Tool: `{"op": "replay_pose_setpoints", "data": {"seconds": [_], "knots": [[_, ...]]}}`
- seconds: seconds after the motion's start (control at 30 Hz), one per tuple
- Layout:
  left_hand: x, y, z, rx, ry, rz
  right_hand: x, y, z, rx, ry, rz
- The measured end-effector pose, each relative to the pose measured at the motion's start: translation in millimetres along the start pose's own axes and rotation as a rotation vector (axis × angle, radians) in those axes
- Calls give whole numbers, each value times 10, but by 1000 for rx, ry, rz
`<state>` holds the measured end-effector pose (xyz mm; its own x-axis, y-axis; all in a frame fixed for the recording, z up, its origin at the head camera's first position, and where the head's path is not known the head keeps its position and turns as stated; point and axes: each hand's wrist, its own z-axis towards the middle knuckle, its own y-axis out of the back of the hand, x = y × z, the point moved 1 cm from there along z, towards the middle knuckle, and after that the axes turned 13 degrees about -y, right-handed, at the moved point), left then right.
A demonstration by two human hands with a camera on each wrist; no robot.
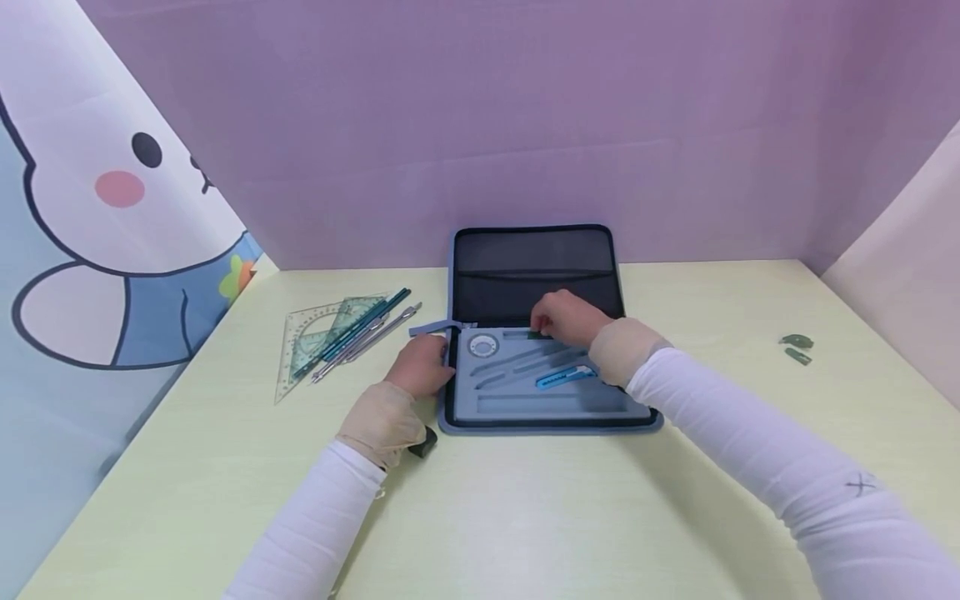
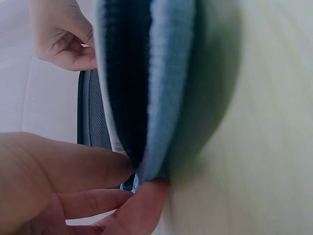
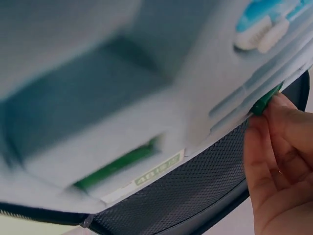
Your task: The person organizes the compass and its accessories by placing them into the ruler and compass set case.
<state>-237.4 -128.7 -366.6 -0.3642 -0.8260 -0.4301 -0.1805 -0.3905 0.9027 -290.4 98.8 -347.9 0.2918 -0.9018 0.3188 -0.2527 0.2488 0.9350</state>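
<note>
An open zip case (image 1: 551, 431) lies on the table with its dark mesh lid (image 1: 536, 250) raised at the back. In its base sits a grey moulded tray (image 1: 551, 404) holding a blue utility knife (image 1: 564, 377) and a white round dial (image 1: 483, 345). My left hand (image 1: 420, 367) grips the case's left edge, thumb and fingers around the zip rim (image 2: 168, 73). At the tray's back edge my right hand (image 1: 572, 320) pinches a small green piece (image 3: 264, 102) by a slot. Another green strip (image 3: 117, 169) lies in a tray recess.
Left of the case lie clear set squares (image 1: 288, 358), dark green pencils (image 1: 352, 333) and silver drawing instruments (image 1: 367, 343), partly overlapping. Two small green objects (image 1: 797, 341) lie far right. A purple cloth wall (image 1: 525, 125) stands behind the table.
</note>
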Motion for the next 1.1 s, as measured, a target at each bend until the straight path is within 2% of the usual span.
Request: {"op": "replay_pose_setpoints", "data": {"seconds": [0.17,0.37,0.67,0.97,1.1], "knots": [[-23,16,5,-6,-16,14,4,-29,5,-34,-3,-30],[-30,28,8,-2,-6,12,32,-38,-9,-78,18,-82],[-25,21,3,5,-1,8,61,-39,-38,-88,41,-141],[-14,13,-1,-3,-12,11,-18,4,-70,-37,17,-71],[-8,10,-3,4,3,-6,-101,49,-99,-37,14,-38]]}}
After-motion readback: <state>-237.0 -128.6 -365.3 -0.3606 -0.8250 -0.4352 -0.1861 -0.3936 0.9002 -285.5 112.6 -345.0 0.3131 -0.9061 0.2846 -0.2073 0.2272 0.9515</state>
